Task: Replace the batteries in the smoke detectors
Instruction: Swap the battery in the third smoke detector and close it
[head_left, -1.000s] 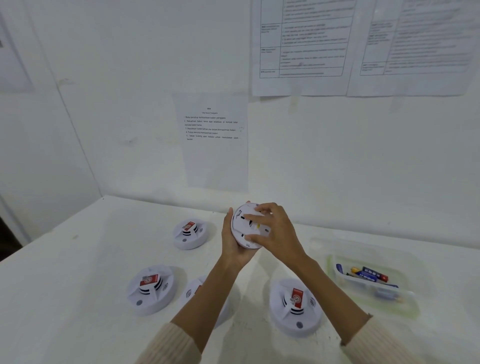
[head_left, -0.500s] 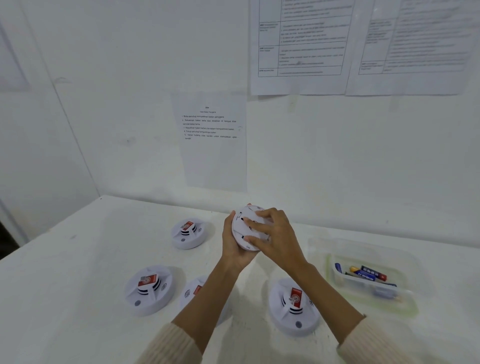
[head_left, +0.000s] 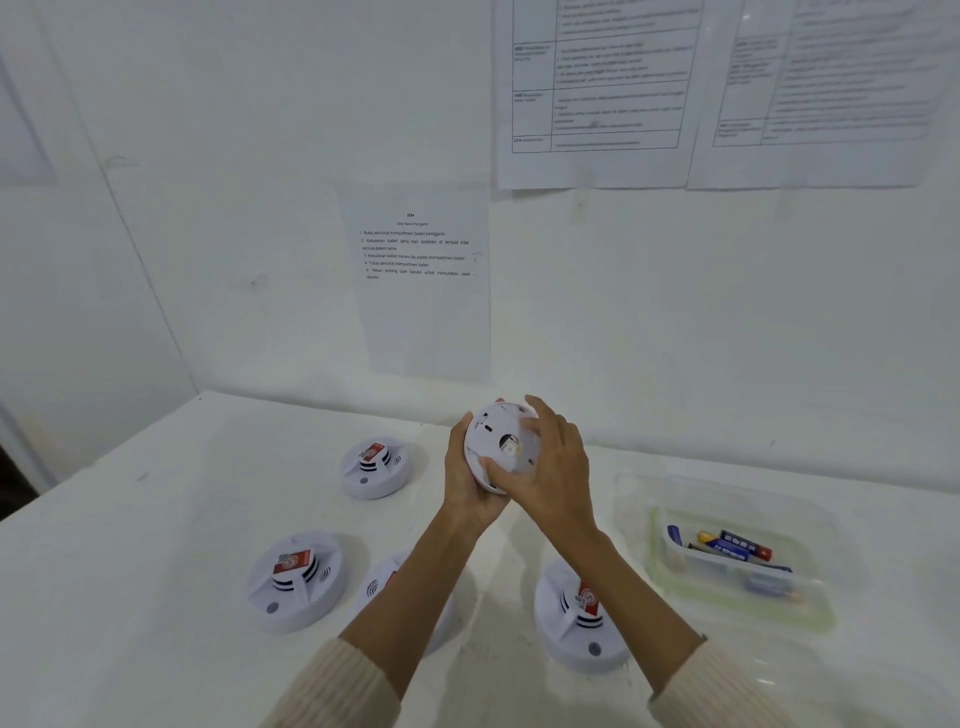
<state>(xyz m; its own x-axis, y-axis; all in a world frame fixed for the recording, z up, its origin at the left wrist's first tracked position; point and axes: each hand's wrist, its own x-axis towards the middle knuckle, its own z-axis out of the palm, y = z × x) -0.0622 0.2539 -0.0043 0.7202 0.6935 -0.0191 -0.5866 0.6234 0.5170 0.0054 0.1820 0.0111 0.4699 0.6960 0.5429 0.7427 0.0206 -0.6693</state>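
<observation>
Smoke detector stays raised above table, left hand still cupping its rim; right hand has slid off its back, now gripping the right edge.

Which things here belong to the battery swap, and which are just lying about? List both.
Job:
- held detector, gripped by left hand and right hand
- back detector, left detector, middle detector, right detector on the table
- batteries in clear tub

Lying about:
- numbered sheet, left chart, right chart, all on the wall
</observation>
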